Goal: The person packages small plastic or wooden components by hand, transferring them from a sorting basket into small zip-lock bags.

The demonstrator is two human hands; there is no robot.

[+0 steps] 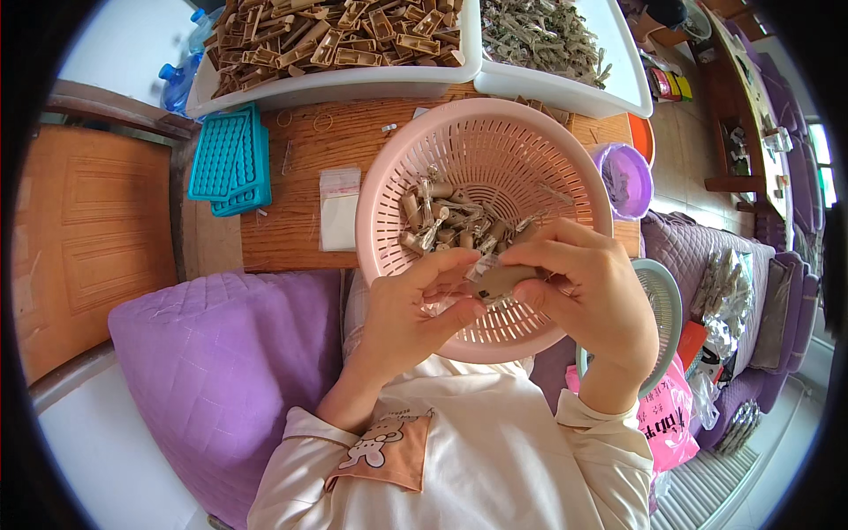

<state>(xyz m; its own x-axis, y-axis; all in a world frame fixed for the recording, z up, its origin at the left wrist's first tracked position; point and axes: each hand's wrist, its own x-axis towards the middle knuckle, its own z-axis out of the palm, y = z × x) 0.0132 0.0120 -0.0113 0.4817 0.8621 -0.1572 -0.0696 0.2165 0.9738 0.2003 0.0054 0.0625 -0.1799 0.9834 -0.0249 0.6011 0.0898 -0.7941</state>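
Note:
Over the near part of a pink slotted plastic basket [382,190], both of my hands meet at a small taupe plastic casing [505,282]. My right hand [594,281] pinches the casing between thumb and fingers. Curled close to its left end is my left hand [415,299], thumb and fingers drawn together. Some clear, shiny plastic shows between the left fingers, but its exact kind is hard to make out. Inside the basket lies a pile of similar taupe casings [466,238], mixed with clear plastic parts [433,190].
At the back of the wooden table [296,212] stand a white bin of brown casings [336,84] and a white bin of clear parts [565,88]. Teal trays [228,159] and small plastic bags [339,212] lie left. A purple bucket [629,181] and a green basket [664,309] stand right.

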